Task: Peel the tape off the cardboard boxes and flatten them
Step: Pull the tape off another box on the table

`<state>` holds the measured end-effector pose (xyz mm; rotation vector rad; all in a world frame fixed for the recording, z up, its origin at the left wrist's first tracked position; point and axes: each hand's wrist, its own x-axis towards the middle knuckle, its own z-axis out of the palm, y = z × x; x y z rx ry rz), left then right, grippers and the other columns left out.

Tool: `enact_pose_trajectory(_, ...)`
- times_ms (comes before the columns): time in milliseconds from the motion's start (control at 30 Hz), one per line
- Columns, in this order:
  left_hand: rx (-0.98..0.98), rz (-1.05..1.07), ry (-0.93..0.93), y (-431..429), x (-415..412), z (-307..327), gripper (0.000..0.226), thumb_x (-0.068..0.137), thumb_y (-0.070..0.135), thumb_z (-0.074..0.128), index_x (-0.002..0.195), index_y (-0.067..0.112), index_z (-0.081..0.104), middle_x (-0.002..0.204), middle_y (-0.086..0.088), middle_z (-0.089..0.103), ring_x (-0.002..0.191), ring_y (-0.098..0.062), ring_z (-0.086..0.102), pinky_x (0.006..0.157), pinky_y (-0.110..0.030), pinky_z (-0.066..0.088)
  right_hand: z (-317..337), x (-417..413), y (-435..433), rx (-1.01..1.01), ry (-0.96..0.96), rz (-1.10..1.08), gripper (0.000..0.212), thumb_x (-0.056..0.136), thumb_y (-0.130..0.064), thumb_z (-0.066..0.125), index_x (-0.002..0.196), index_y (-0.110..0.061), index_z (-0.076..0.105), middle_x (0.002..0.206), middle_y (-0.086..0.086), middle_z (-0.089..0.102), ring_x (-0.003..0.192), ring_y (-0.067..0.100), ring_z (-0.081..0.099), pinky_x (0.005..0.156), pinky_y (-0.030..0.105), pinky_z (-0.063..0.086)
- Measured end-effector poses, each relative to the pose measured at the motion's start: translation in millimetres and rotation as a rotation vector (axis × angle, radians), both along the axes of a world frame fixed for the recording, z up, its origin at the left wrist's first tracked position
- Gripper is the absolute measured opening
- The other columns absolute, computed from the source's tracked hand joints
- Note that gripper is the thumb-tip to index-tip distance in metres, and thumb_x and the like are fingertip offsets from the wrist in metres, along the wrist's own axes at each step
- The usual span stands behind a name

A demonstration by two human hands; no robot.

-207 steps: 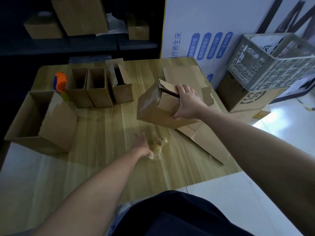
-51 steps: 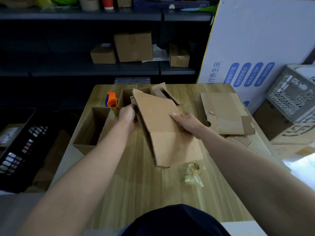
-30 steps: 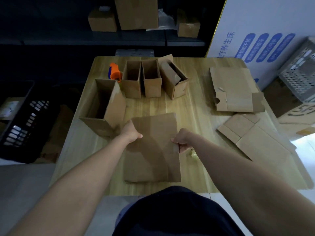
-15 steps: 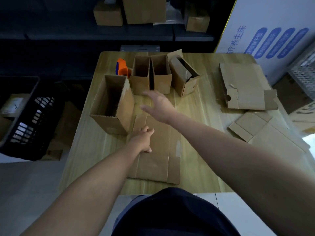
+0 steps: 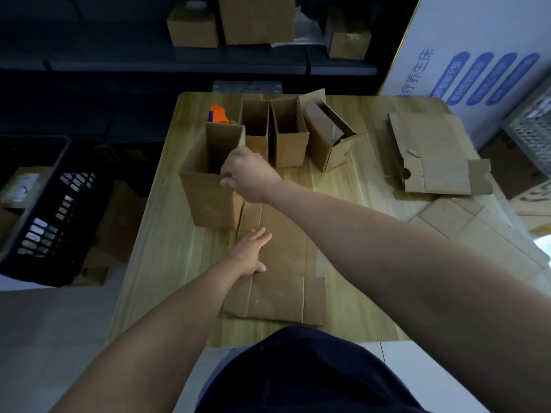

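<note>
A pale wooden table point(image 5: 167, 248) stands on a light grey floor point(image 5: 44, 338). Behind it runs a dark shelf point(image 5: 179, 65), dimly lit. A white panel point(image 5: 477, 31) with blue print stands right, a black crate point(image 5: 44, 219) left

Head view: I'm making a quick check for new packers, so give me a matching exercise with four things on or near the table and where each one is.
Things
1. flattened box
2. tall open box
3. orange tool
4. black crate

Places
A. off the table, to its left
B. its rim gripped by the right hand
C. on the table, behind the tall open box
D. lying flat under the left hand

Pairs: 1-D, 2-B, 3-C, 4-A
</note>
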<state>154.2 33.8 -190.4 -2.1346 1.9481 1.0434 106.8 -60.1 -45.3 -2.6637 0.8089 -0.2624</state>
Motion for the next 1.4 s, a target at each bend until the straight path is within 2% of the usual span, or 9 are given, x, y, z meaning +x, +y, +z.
enact_pose_trajectory(267, 0.021, 0.161, -0.058, 2, 49, 8, 0.09, 0.081, 0.01, 0.071, 0.151, 0.02, 0.016, 0.16, 0.003, 0.002, 0.147, -0.021, 0.001, 0.117, -0.033, 0.012, 45, -31, -25, 0.225, -0.433, -0.308, 0.02, 0.097, -0.024, 0.049, 0.108, -0.012, 0.06, 0.1, -0.003, 0.056, 0.085, 0.004, 0.051, 0.067, 0.011, 0.036)
enact_pose_trajectory(400, 0.068, 0.194, -0.305, 8, 72, 20, 0.085, 0.085, 0.022, 0.068, 0.152, 0.025, 0.014, 0.159, -0.001, 0.009, 0.144, -0.027, 0.013, 0.115, -0.043, 0.019, 54, -58, -30, 0.22, -0.514, -0.431, 0.011, 0.097, -0.021, 0.048, 0.089, -0.017, 0.055, 0.079, -0.01, 0.05, 0.069, -0.002, 0.045, 0.058, 0.013, 0.031)
enact_pose_trajectory(500, -0.043, 0.37, -0.373, 7, 72, 40, 0.06, 0.091, 0.023, 0.058, 0.144, 0.014, 0.032, 0.145, -0.011, 0.036, 0.131, -0.031, 0.038, 0.108, -0.043, 0.032, 50, -80, -34, 0.285, -0.527, -0.533, 0.014, 0.096, -0.02, 0.048, 0.087, -0.015, 0.057, 0.073, -0.009, 0.05, 0.066, 0.003, 0.047, 0.057, 0.019, 0.035)
enact_pose_trajectory(633, -0.639, 0.793, 0.048, -7, 49, 88, 0.03, 0.1, 0.014, 0.039, 0.121, -0.001, 0.053, 0.123, -0.018, 0.051, 0.107, -0.033, 0.054, 0.093, -0.04, 0.044, 43, -105, -33, 0.308, -0.524, -0.614, 0.018, 0.095, -0.018, 0.048, 0.08, -0.013, 0.058, 0.069, -0.006, 0.05, 0.064, 0.007, 0.046, 0.057, 0.025, 0.036)
enact_pose_trajectory(767, -0.951, 0.753, 0.368, -24, 8, 138, 0.029, 0.101, 0.027, 0.037, 0.114, 0.008, 0.054, 0.108, -0.008, 0.055, 0.098, -0.015, 0.053, 0.085, -0.028, 0.046, 43, -121, -32, 0.302, -0.544, -0.633, 0.027, 0.095, -0.019, 0.048, 0.068, -0.02, 0.05, 0.066, -0.007, 0.047, 0.061, 0.007, 0.044, 0.053, 0.024, 0.033)
enact_pose_trajectory(967, -0.852, 0.405, 0.23, -41, -31, 145, 0.034, 0.089, 0.031, 0.062, 0.119, 0.014, 0.061, 0.117, -0.001, 0.047, 0.113, -0.013, 0.037, 0.097, -0.025, 0.032, 47, -148, -43, 0.325, -0.583, -0.797, 0.021, 0.096, -0.019, 0.045, 0.079, -0.013, 0.056, 0.07, -0.004, 0.051, 0.064, 0.011, 0.047, 0.052, 0.025, 0.031)
enact_pose_trajectory(1067, -0.755, 0.339, 0.165, -51, -47, 141, 0.045, 0.089, 0.038, 0.06, 0.128, 0.016, 0.057, 0.123, -0.002, 0.048, 0.121, -0.022, 0.035, 0.103, -0.034, 0.03, 37, -171, -48, 0.402, -0.584, -0.918, 0.022, 0.096, -0.018, 0.044, 0.102, -0.01, 0.063, 0.086, 0.002, 0.057, 0.078, 0.017, 0.052, 0.066, 0.025, 0.038)
enact_pose_trajectory(1233, -0.231, 0.209, 0.284, -65, -71, 134, 0.123, 0.049, 0.075, 0.07, 0.15, 0.031, 0.016, 0.155, 0.008, 0.004, 0.143, -0.021, 0.004, 0.115, -0.049, 0.018, 21, -203, -59, 0.571, -0.545, -1.126, 0.031, 0.094, -0.017, 0.046, 0.113, 0.003, 0.06, 0.109, 0.016, 0.063, 0.095, 0.031, 0.059, 0.079, 0.037, 0.049)
enact_pose_trajectory(1400, -0.395, 0.318, 0.31, -82, -74, 131, 0.092, 0.064, 0.047, 0.08, 0.142, 0.033, 0.033, 0.14, -0.001, 0.028, 0.13, -0.024, 0.023, 0.106, -0.046, 0.029, 23, -223, -70, 0.651, -0.639, -0.997, 0.023, 0.094, -0.029, 0.052, 0.089, -0.01, 0.063, 0.076, 0.0, 0.056, 0.074, 0.019, 0.053, 0.059, 0.027, 0.041)
